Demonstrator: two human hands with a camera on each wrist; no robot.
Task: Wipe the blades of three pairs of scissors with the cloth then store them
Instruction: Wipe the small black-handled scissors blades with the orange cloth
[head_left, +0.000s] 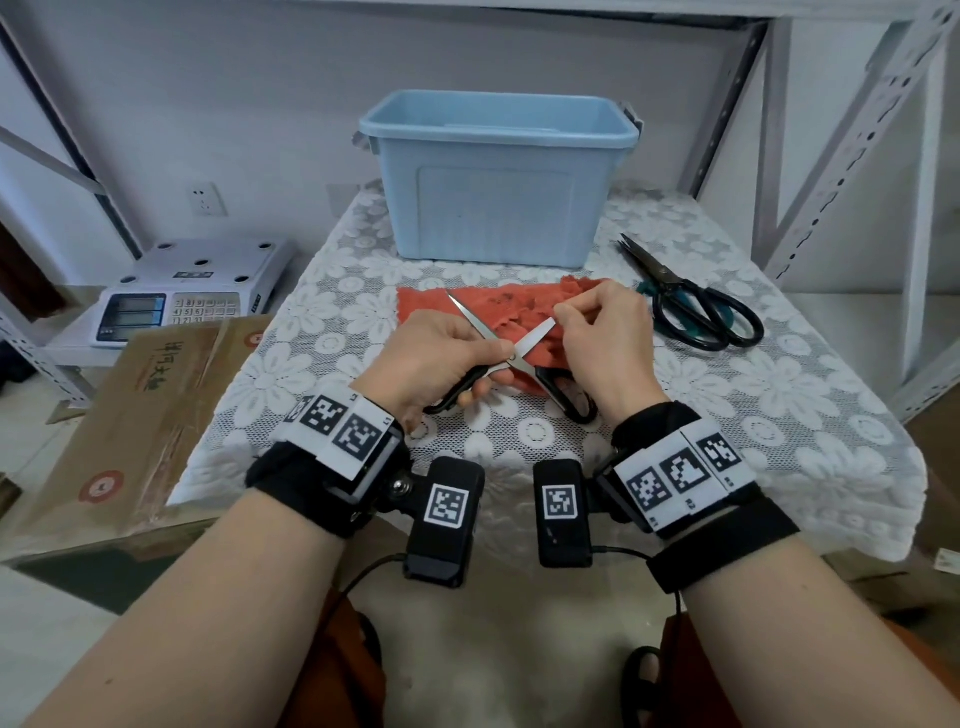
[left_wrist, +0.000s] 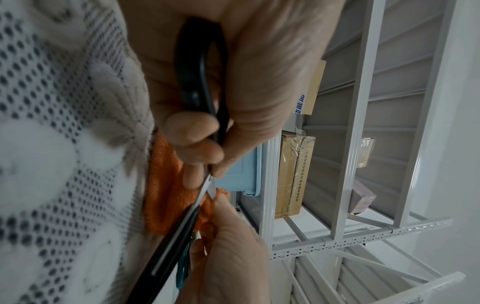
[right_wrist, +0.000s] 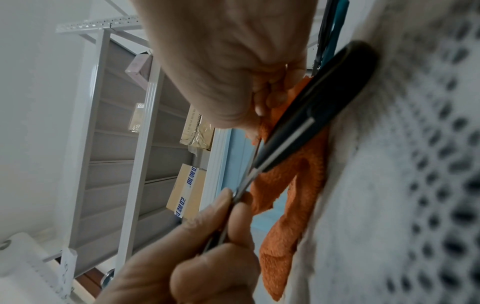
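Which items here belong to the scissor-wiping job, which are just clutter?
Job: black-handled scissors, open, in left hand; orange cloth pinched by right hand; green-handled scissors; blue bin.
Clutter: scale; cardboard box.

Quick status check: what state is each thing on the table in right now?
Black scissors: blades spread open, left hand grips a handle.
Cloth: lying under the scissors, right hand pinches it around one blade.
Green scissors: closed, lying untouched right of the cloth.
Bin: lid off, inside not visible.
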